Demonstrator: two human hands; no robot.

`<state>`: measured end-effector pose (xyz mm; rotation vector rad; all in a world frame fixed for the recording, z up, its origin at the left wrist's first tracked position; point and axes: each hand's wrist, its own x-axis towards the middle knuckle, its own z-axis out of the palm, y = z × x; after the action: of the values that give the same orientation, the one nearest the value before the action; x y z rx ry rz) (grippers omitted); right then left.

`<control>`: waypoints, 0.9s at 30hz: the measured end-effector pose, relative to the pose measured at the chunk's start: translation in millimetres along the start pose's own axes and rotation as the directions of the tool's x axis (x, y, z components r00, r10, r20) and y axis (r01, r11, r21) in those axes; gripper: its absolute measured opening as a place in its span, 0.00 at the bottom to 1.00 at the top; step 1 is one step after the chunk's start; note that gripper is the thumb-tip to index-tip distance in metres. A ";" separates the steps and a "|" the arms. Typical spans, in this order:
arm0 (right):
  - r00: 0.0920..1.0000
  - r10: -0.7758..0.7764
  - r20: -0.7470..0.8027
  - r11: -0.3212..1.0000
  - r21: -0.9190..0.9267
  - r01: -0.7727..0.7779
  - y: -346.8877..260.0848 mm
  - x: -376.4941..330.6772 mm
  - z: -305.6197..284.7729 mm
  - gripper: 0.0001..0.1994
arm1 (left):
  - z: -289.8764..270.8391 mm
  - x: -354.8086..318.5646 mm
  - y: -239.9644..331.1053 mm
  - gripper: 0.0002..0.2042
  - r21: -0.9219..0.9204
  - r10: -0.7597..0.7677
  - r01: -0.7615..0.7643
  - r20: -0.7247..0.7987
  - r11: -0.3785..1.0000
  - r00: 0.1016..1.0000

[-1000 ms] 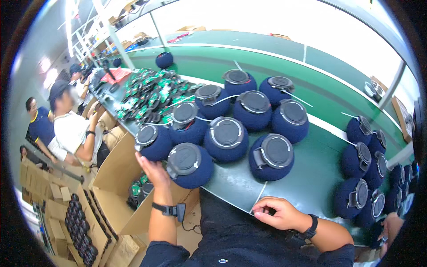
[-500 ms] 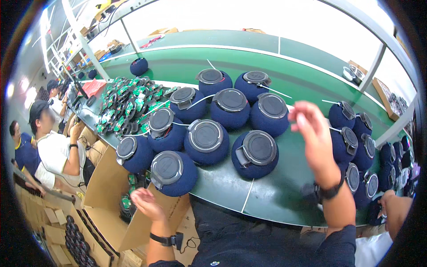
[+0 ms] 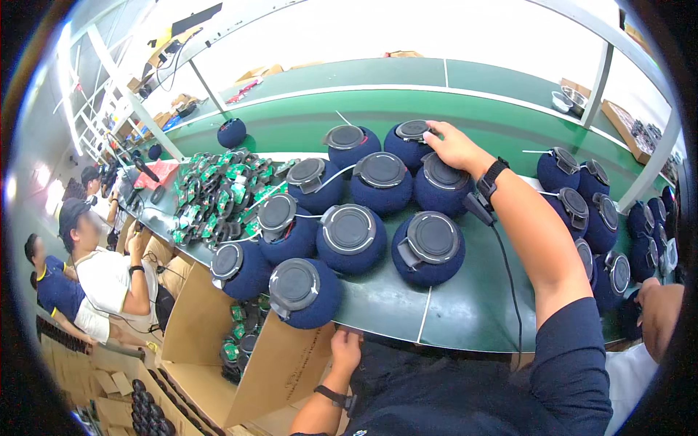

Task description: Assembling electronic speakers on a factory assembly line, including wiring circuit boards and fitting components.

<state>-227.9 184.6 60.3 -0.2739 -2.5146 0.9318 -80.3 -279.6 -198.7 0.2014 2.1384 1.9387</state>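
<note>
Grip cannot be told on either side: a ball (image 3: 405,148), upper centre, is touched by the right hand (image 3: 456,148) (left hand (image 3: 346,350): lower centre).

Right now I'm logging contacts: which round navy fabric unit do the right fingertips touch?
Rear right unit in the central cluster: only its black lid meets those fingertips.

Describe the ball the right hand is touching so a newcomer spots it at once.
Start from the green belt across the back and find the cluster of dark blue balls before it, beside the heap of green and black parts. In the cluster's rearmost pair, take the ball on the right. What sets it apart: the fingertips of the right hand meet the edge of its cap.
</note>
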 end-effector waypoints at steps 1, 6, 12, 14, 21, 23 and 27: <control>0.998 0.035 0.044 0.999 0.011 -0.035 -0.1 -0.3 3.2 0.28 | -4.9 -2.4 2.6 0.09 -0.054 -0.063 0.061 -0.031 0.997 0.998; 0.997 -0.059 0.057 0.997 -0.056 0.062 -7.3 -3.9 4.7 0.28 | -29.5 -14.9 31.6 0.12 -0.292 0.130 -0.236 -0.340 0.927 0.931; 0.997 -0.020 0.075 0.995 -0.094 0.027 -23.5 -15.0 -1.0 0.28 | -64.8 4.3 91.0 0.32 -0.044 0.304 -0.424 -0.629 0.905 0.715; 0.996 -0.029 0.085 0.995 -0.093 0.037 -29.0 -17.2 -2.1 0.28 | -79.7 20.6 109.2 0.37 0.010 0.387 -0.486 -0.621 0.874 0.682; 0.996 -0.028 0.088 0.993 -0.115 0.038 -34.2 -25.4 -2.2 0.30 | -87.6 70.6 142.7 0.55 0.074 0.514 -0.585 -0.573 0.808 0.638; 0.996 -0.028 0.087 0.991 -0.124 0.039 -32.0 -28.4 0.8 0.30 | -79.7 75.9 145.0 0.54 0.096 0.547 -0.605 -0.553 0.791 0.628; 0.996 -0.024 0.081 0.986 -0.165 0.037 -27.2 -30.2 0.9 0.32 | -72.8 75.9 145.2 0.51 0.184 0.527 -0.538 -0.604 0.822 0.598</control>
<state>-202.5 153.6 67.4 -0.2533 -2.6662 0.7353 -182.2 -313.7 -55.2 0.2280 2.7158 2.6764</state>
